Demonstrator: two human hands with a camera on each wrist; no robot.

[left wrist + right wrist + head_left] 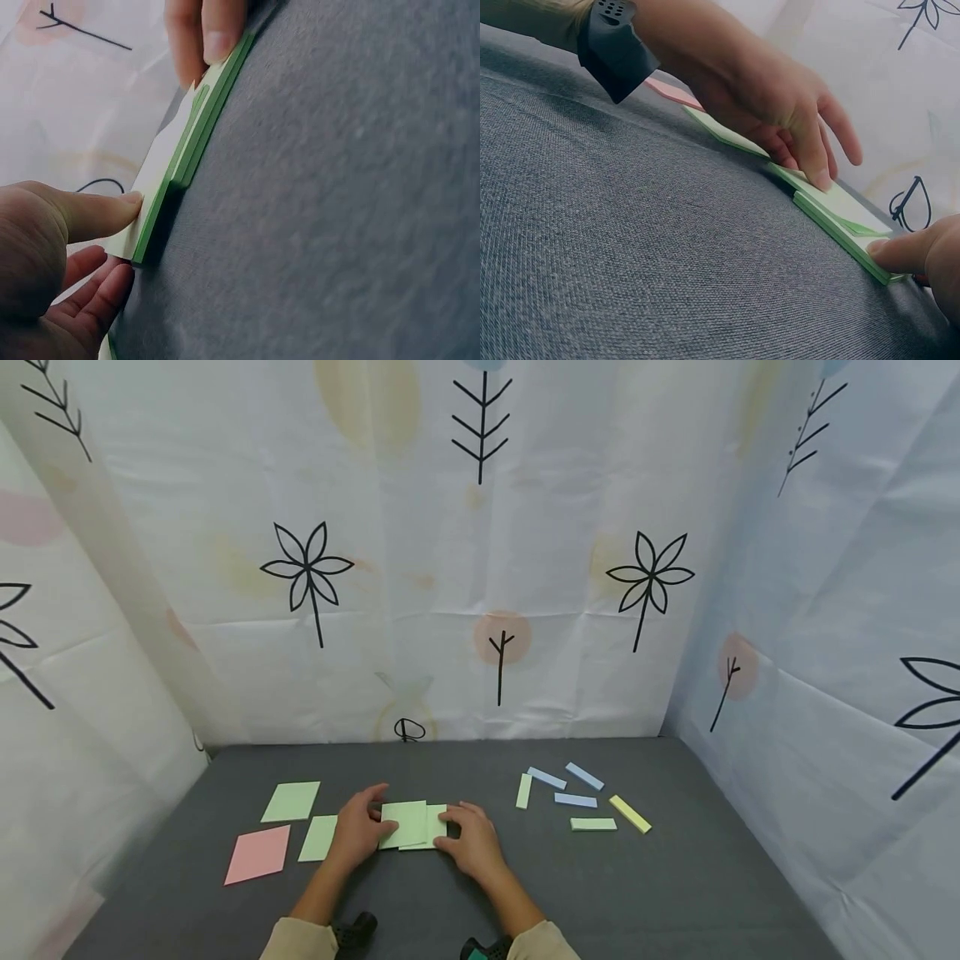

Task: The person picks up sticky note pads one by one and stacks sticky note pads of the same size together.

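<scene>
Two pale green sticky note pads lie partly overlapped between my hands in the head view. My left hand [356, 833] pinches the upper pad [402, 821] at its left side, thumb on top and fingers at the edge below. The right hand [476, 843] grips the lower pad [437, 829] by its right side, with the thumb [900, 253] pressing on its face in the right wrist view. From the left wrist view, the upper pad [150, 199] sits offset over the lower one, and its top sheet curls up a little.
Left of my hands lie two more green pads, one farther back [291, 802] and one beside my left wrist [317, 839], plus a pink pad [257, 855]. To the right are scattered narrow strips: blue [575, 800], green [593, 824] and yellow [630, 814]. Patterned curtains [420, 677] border the grey table.
</scene>
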